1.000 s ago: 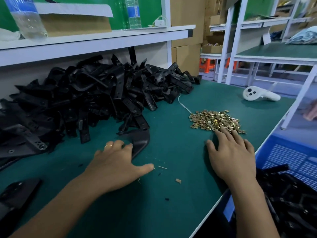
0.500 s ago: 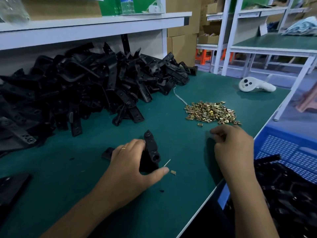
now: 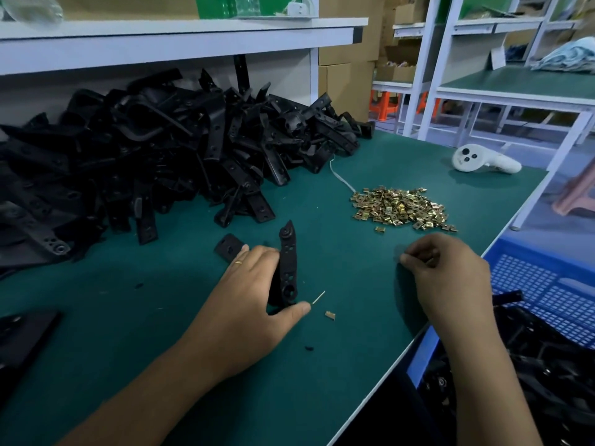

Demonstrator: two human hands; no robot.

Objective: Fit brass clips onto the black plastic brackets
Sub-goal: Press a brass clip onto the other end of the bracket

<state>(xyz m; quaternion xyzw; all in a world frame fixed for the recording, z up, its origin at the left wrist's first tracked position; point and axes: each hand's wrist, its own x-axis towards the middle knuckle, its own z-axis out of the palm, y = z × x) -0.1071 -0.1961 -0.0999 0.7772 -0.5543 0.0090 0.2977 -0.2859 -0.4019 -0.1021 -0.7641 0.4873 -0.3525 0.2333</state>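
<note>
brackets (image 3: 154, 156): black plastic, matt | clips (image 3: 401, 209): shiny brass metal | worktop (image 3: 128, 333): matt green mat | crate (image 3: 544, 284): blue perforated plastic

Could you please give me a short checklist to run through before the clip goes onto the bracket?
1. Bracket gripped by left hand: ok.
2. Mounting end of the bracket exposed: ok, its upper end sticks out past the fingers.
3. Clip held in right hand: cannot tell, its curled fingers hide whatever they pinch.
4. Clip orientation: cannot tell.
5. Brass clips pile near the right hand: ok.
6. Bracket heap apart from the work spot: ok.
</note>
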